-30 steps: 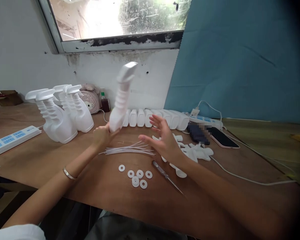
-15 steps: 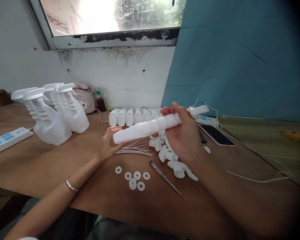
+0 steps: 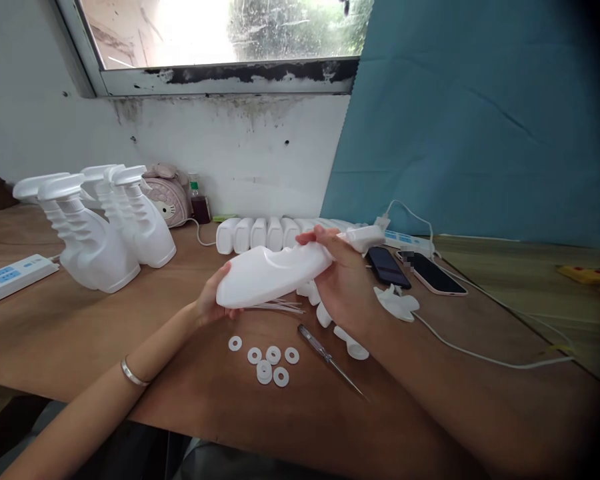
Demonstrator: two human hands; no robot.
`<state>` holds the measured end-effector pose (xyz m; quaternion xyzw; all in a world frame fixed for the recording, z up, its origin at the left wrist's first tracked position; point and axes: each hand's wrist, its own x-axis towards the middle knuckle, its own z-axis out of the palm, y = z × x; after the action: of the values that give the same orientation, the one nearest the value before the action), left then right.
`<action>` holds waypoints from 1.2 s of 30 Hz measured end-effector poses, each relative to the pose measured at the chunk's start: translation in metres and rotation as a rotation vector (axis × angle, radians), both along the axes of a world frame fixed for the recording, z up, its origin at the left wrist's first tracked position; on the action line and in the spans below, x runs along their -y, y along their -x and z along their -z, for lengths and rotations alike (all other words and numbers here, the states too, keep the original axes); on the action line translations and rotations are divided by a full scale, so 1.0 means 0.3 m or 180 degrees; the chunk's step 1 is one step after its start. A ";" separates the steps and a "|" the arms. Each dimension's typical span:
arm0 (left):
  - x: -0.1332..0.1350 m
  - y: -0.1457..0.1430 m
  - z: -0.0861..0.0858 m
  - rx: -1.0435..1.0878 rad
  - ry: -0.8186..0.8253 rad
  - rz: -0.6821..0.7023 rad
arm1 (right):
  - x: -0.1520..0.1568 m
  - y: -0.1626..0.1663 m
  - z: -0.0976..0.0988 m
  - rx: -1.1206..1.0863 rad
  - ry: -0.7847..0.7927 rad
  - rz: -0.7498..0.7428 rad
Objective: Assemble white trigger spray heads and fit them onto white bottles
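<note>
I hold a white plastic spray bottle [image 3: 270, 270] lying sideways above the wooden table [image 3: 190, 393]. My left hand [image 3: 211, 300] cups its wide base, fingers curled round it. My right hand [image 3: 343, 283] is wrapped round its ribbed neck, and the spray head [image 3: 367, 237] sticks out to the right. Below the bottle lie thin white tubes [image 3: 277, 307], several white washers [image 3: 265, 360] and a screwdriver [image 3: 330, 360]. Loose white trigger heads [image 3: 397, 303] lie just right of my right hand.
Several finished spray bottles [image 3: 95, 230] stand at the left. A row of white bottles [image 3: 260, 233] lies along the wall. Two phones [image 3: 410, 270], power strips [image 3: 10, 277] and a white cable [image 3: 480, 357] are on the table. A pink round object [image 3: 167, 197] sits by the wall.
The bottle went from upright in my left hand to lying sideways in both hands. My right hand closed on its neck, and the bottle has since rolled so its broad side faces me.
</note>
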<state>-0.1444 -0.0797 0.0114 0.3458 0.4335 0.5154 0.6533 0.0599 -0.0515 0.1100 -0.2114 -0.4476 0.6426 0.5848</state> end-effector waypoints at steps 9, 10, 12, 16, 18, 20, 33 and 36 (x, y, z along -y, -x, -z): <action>0.003 0.026 -0.021 0.1194 -0.0745 -0.0213 | -0.029 -0.020 -0.030 -0.0119 0.0014 0.0189; 0.006 0.022 -0.025 0.1110 -0.0939 -0.0263 | -0.039 -0.020 -0.029 -0.0151 0.0079 0.0243; 0.012 0.010 -0.033 0.0718 -0.1235 -0.0316 | -0.055 -0.018 -0.022 -0.0163 0.0176 0.0325; 0.012 -0.008 -0.034 -0.0099 -0.1309 -0.0651 | -0.056 -0.008 -0.007 -0.0055 0.0256 0.0258; 0.003 -0.009 -0.025 -0.0434 -0.1161 -0.0821 | -0.045 -0.007 -0.006 -0.0003 0.0337 0.0129; -0.009 -0.004 -0.014 -0.0792 -0.1139 -0.1050 | -0.032 -0.010 -0.012 0.0060 0.0462 0.0028; 0.036 0.095 -0.094 -0.0376 -0.1102 -0.0126 | 0.027 -0.094 -0.107 0.0729 -0.0320 -0.0760; 0.042 0.106 -0.088 -0.0045 -0.0874 0.0235 | 0.057 -0.087 -0.104 0.0833 -0.0581 -0.0843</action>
<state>-0.1761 -0.0923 0.0377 0.4513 0.3504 0.5431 0.6153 0.0859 -0.0687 0.1411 -0.1786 -0.6000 0.6377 0.4488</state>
